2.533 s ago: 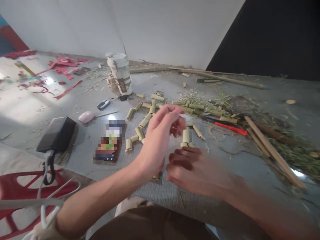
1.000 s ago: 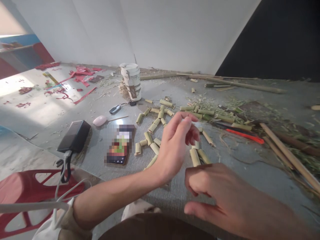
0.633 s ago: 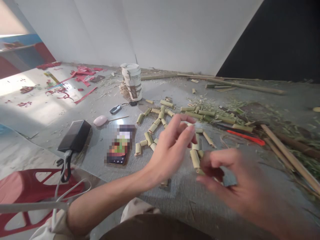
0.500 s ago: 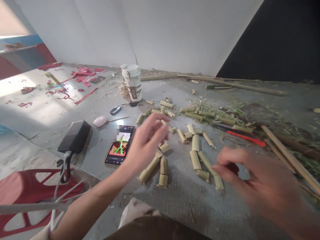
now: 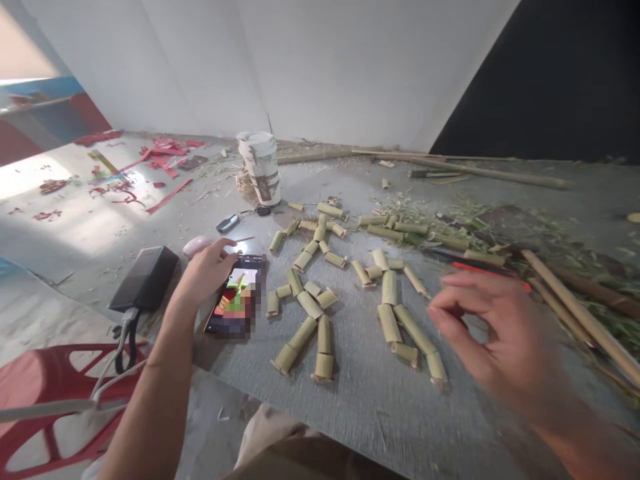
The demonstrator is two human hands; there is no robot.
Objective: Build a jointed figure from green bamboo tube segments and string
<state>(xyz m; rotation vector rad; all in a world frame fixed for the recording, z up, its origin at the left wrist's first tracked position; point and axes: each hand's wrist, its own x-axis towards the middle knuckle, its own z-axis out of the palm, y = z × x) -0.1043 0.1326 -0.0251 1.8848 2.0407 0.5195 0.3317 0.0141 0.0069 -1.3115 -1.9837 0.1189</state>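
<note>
My left hand (image 5: pixel 207 267) lies at the upper left edge of a lit smartphone (image 5: pixel 235 293), fingers apart and holding nothing; whether they touch it I cannot tell. My right hand (image 5: pixel 483 320) hovers at the right, thumb and index finger curled tip to tip; anything between the tips is too small to make out. Between the hands, short bamboo pieces form stick-like figures: a front left figure (image 5: pixel 311 304), a right figure (image 5: pixel 389 288) and a smaller one behind (image 5: pixel 320 231). The right hand is nearest the right figure's arm and leg.
A white lidded bucket (image 5: pixel 265 167) stands at the back. Left are a black power bank (image 5: pixel 145 280) with a cable, a pink mouse (image 5: pixel 196 245) and a red stool (image 5: pixel 45 380). Bamboo shavings, a red-orange knife (image 5: pixel 465 267) and long sticks (image 5: pixel 585 313) lie right.
My left hand has moved left from above the front left figure to the phone, uncovering that figure's upper body. The right hand has shifted slightly up, still curled.
</note>
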